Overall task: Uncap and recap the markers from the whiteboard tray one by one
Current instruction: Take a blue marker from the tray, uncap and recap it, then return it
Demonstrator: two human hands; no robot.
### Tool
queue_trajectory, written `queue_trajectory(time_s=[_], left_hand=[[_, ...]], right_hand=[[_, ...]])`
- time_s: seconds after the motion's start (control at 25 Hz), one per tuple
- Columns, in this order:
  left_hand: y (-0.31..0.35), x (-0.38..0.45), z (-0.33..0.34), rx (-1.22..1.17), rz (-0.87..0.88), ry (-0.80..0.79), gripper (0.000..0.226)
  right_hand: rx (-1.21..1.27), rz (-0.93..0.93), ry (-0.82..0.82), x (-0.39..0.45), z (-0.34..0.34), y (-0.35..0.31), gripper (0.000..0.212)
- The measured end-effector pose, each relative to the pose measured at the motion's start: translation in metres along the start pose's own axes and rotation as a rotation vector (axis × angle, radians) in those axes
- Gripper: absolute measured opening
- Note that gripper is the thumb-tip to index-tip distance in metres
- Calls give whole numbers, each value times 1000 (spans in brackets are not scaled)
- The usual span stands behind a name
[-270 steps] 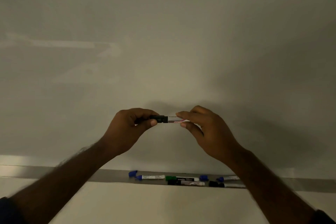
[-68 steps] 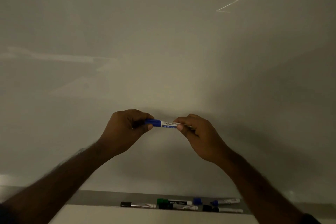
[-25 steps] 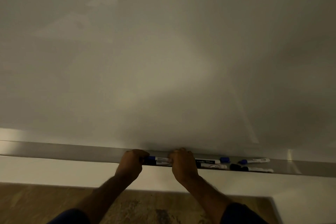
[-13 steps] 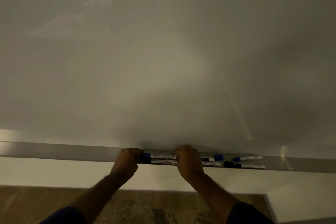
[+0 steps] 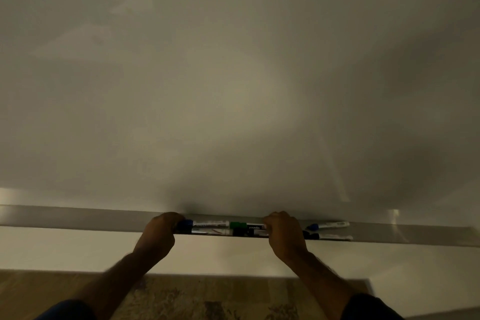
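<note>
The metal whiteboard tray [image 5: 78, 218] runs across the lower part of the view. A blue-capped marker [image 5: 210, 223] lies in it, and my left hand [image 5: 161, 234] is curled around its cap end. Just in front lies a black marker [image 5: 207, 231]. To the right, a green-capped marker [image 5: 246, 226] with a dark label lies end to end with the blue one. My right hand [image 5: 284, 234] is curled over its tail end; its fingertips are hidden.
Two more markers, a blue-capped marker [image 5: 328, 225] and a black-capped marker [image 5: 331, 237], lie in the tray right of my right hand. The whiteboard [image 5: 233, 86] fills the view above. Below the tray are a pale wall band and patterned floor [image 5: 207, 301].
Both hands brought the blue marker down from chest height into the tray. Since half a second ago my right hand has slid right, off the blue marker and onto the green one.
</note>
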State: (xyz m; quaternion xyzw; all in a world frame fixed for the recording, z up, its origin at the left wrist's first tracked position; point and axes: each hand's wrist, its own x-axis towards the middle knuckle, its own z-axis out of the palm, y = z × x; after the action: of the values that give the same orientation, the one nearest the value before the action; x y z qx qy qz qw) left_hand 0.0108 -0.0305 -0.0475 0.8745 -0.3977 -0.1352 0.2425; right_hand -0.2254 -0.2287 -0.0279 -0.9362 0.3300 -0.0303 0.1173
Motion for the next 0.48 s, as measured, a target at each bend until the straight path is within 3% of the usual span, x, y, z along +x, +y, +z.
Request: queue_trajectory(time_s=[0.08,0.28,0.48], left_hand=[[5,1,0,51,30,17,48],[31,-2,9,213,299,-62,65],[43,-6,26,196,290,-70,66]], right_hand=[[-1,-22,3,-1,0,4,15],[34,-82,20,-3,0,15,23],[20,-149,-13,-7,4,22,26]])
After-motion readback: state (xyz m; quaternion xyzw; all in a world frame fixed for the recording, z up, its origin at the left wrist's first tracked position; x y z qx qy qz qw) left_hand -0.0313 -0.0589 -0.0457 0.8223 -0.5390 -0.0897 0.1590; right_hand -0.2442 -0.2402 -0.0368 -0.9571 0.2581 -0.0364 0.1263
